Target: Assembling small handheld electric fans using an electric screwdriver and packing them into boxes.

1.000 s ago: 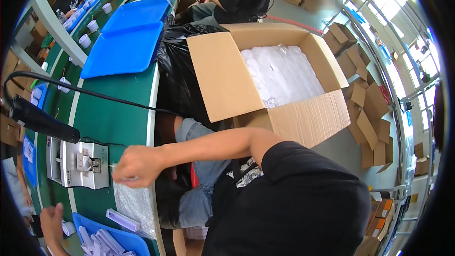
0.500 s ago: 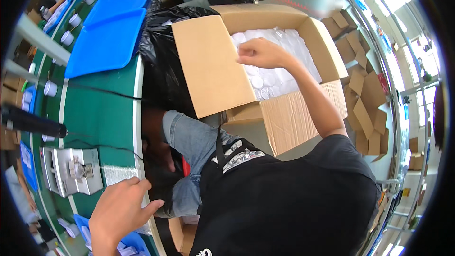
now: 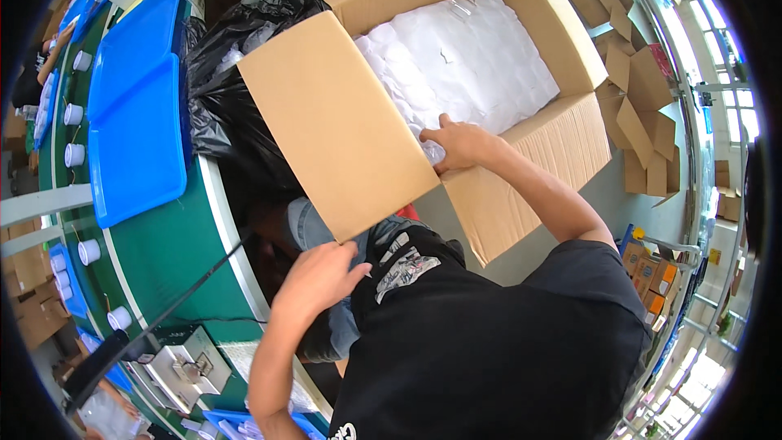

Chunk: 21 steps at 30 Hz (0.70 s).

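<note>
My right hand reaches into the near corner of a large open cardboard box. Its fingers curl around a clear plastic-wrapped piece, whose contents I cannot make out. White, lumpy wrapped goods fill the box in a layer. My left hand hangs at the lower corner of the box's left flap, thumb apart from the lightly bent fingers. Nothing shows in its grasp, and whether it touches the flap I cannot tell.
A green workbench runs along the left, with blue trays, small white cups and a metal fixture. Between bench and box lies a black plastic bag. Open cartons stand at the right; another person sits beyond the box.
My right hand has come down from above the goods to the box's near corner. My left hand has moved from the bench edge to the flap corner. The view has shifted too.
</note>
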Available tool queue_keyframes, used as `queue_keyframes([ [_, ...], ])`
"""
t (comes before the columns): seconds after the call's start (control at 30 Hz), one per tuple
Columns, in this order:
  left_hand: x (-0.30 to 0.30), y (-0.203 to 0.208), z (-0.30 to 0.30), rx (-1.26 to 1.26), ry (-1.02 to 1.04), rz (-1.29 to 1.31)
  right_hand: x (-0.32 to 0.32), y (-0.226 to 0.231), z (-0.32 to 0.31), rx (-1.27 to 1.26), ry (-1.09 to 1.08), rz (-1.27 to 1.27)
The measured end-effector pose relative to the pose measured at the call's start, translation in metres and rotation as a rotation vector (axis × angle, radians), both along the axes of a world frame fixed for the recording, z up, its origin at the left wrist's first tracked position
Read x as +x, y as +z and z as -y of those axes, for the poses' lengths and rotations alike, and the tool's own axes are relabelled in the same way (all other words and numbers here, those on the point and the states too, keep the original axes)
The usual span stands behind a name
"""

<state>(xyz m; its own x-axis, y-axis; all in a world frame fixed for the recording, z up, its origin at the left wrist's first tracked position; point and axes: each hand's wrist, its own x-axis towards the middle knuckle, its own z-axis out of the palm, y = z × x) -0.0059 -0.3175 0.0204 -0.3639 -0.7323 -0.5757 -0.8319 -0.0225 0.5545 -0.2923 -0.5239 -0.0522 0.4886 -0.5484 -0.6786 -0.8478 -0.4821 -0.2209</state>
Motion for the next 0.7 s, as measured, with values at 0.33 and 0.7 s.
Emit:
queue_keyframes([
  [0.33, -0.008, -0.07, -0.026, 0.205, 0.02, -0.057, 0.029, -0.005, -0.011, -0.046, -0.151, -0.08],
  [0.7, 0.018, -0.09, -0.045, 0.02, 0.146, 0.001, 0.007, -0.023, -0.011, -0.081, -0.188, 0.147],
])
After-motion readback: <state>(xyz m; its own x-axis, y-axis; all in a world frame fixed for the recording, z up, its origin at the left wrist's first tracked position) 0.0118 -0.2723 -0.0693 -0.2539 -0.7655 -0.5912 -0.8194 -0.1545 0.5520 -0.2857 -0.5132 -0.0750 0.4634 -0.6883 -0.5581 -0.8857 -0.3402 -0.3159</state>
